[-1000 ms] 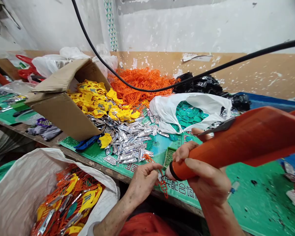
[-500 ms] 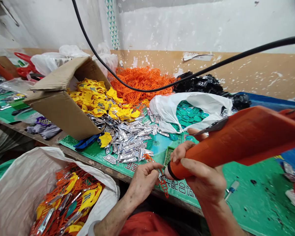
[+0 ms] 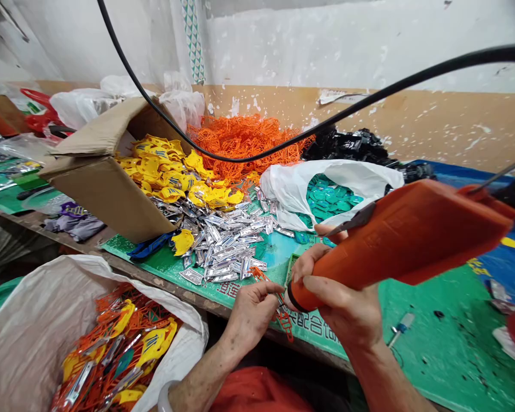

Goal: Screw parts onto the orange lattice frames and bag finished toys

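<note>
My right hand is wrapped around an orange electric screwdriver with a dark lever along its top. The tool tilts down to the left, its pale nose at the part under it; the bit itself is hard to see. Between thumb and forefinger, my left hand pinches an orange plastic frame carrying a silvery piece, at the table's front edge. Just behind the tool's nose, mostly hidden, sits a small green tray. Loose silvery metal-look pieces lie heaped beyond my left hand.
A cardboard box spills yellow parts. Orange frames and black parts are piled by the wall. A white bag holds teal pieces. Lower left stands a sack of assembled parts. A screwdriver lies right; a black cable hangs across.
The electric screwdriver and my right hand have shifted slightly left, and the tool's rear end sits lower. The hanging cable has swung a little. My left hand keeps its pinch on the orange frame.
</note>
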### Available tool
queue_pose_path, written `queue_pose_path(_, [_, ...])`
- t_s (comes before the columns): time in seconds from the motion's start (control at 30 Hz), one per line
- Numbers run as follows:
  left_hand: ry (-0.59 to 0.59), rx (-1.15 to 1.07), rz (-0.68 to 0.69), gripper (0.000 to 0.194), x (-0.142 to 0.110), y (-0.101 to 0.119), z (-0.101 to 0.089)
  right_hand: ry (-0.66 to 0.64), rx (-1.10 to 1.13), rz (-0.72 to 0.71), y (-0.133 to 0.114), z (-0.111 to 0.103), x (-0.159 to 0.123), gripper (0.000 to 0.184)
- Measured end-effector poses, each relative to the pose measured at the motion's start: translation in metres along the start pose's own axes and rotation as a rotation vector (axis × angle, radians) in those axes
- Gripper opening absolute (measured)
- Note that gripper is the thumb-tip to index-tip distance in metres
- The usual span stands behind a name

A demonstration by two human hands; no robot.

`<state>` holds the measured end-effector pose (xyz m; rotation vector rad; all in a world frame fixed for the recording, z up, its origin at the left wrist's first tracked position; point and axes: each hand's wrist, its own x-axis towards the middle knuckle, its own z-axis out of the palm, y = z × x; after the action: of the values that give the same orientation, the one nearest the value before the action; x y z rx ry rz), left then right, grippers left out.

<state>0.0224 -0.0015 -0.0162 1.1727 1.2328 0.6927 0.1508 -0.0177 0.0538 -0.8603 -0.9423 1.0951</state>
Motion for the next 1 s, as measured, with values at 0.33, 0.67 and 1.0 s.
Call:
queue_pose_path(0.33, [0.064, -0.060, 0.010, 0.030, 0.003, -0.007, 0.003, -0.021, -0.068, -0.060, 0.010, -0.002, -0.001, 0.022])
queue_pose_path(0.67, [0.075, -0.071, 0.010, 0.032, 0.003, -0.011, 0.003, -0.033, -0.035, -0.082, 0.013, -0.003, -0.003, 0.045])
queue_pose_path(1.0, [0.034, -0.058, 0.129, 0.020, -0.014, 0.004, -0.014, 0.240, -0.031, -0.188, -0.022, -0.015, 0.011, 0.058])
